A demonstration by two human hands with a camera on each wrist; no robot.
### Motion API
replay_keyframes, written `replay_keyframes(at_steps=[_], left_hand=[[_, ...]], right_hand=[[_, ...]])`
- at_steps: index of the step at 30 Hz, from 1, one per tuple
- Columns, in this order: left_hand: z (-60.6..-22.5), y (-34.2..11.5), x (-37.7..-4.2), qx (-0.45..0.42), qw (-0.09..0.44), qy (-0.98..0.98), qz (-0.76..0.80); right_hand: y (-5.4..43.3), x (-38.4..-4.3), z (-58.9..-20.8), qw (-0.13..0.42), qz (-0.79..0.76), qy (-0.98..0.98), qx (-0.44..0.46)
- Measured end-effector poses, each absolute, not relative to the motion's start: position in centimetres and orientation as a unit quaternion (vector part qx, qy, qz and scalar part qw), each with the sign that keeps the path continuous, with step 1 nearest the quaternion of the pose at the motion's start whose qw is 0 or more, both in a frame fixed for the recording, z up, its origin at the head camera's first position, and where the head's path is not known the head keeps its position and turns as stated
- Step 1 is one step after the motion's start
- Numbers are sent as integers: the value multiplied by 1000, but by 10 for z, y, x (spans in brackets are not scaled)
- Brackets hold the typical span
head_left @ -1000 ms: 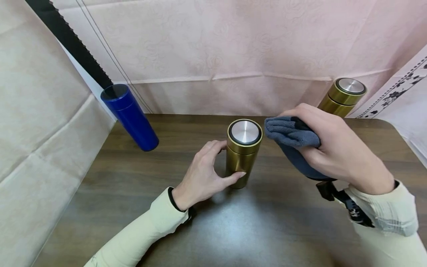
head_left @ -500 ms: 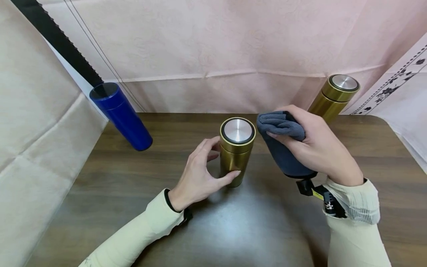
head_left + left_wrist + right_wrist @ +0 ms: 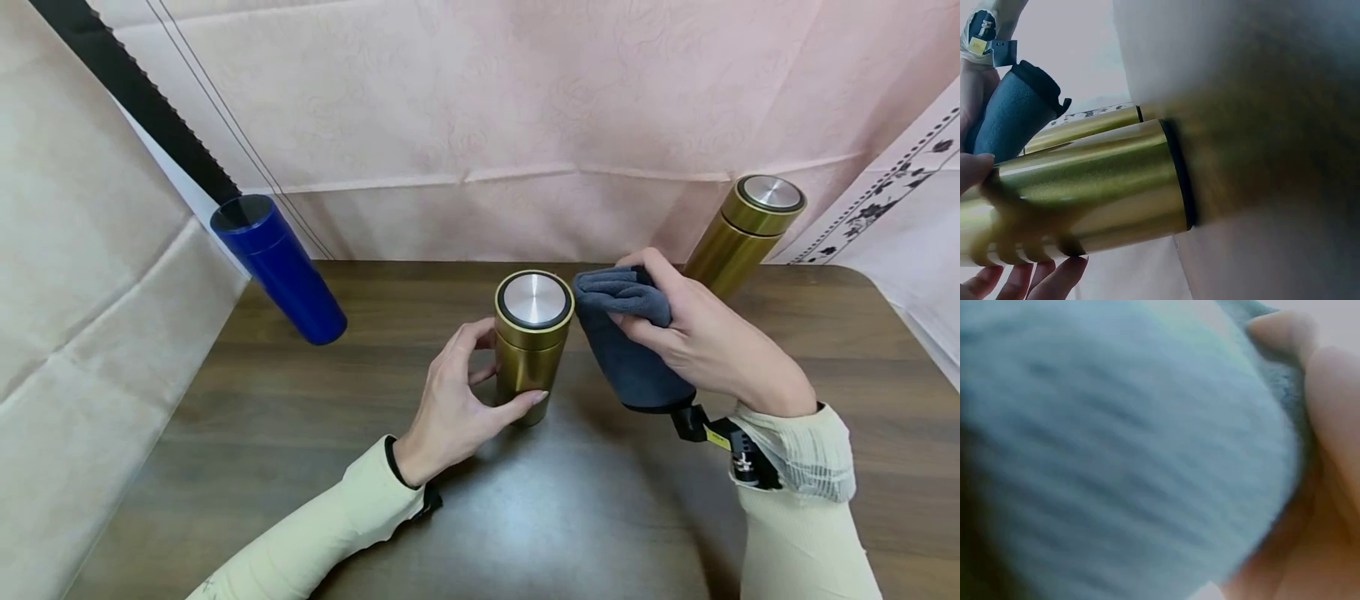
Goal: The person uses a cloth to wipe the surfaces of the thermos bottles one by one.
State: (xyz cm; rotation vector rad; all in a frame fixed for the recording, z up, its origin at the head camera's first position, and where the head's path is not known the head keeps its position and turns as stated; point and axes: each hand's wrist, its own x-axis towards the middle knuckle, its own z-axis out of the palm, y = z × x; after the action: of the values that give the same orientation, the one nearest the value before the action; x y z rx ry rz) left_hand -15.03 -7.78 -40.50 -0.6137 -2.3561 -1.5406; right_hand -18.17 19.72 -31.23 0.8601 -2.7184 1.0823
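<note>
"What are the left hand's fingers doing?"

"The left hand (image 3: 457, 408) grasps a gold bottle (image 3: 528, 358). Its thumb lies across the near side, and the other fingers reach along the opposite side."

"And how does the bottle sit in them?"

"Upright on the bench (image 3: 262, 450), its silver-topped lid (image 3: 535, 300) above the fingers and its dark base ring (image 3: 1179, 174) below them, as the left wrist view shows."

"The right fingers?"

"The right hand (image 3: 701, 342) is clenched on a dark grey cloth (image 3: 630, 367). It bunches in folds by the thumb, and a wider part with a black edge hangs below the fingers."

"Does that cloth touch the bottle?"

"Its folded end is right beside the lid, between the two hands. Whether they touch I can't tell. In the right wrist view the cloth is blurred and fills most of the space beside the fingers."

"Anything past the fingers?"

"Just beyond the right ones, a second gold bottle (image 3: 738, 242) with a silver top. Well apart from the left ones, out to their left and farther off, a blue cylinder (image 3: 281, 271). Behind everything hangs a pale pink cloth backdrop (image 3: 480, 100)."
</note>
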Motion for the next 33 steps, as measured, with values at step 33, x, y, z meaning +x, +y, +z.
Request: replay_keyframes(at_steps=[33], left_hand=[[-368,-92,-149,-223,209,-751,-585]], right_hand=[[192,-176,-310,60,351,-879,317]])
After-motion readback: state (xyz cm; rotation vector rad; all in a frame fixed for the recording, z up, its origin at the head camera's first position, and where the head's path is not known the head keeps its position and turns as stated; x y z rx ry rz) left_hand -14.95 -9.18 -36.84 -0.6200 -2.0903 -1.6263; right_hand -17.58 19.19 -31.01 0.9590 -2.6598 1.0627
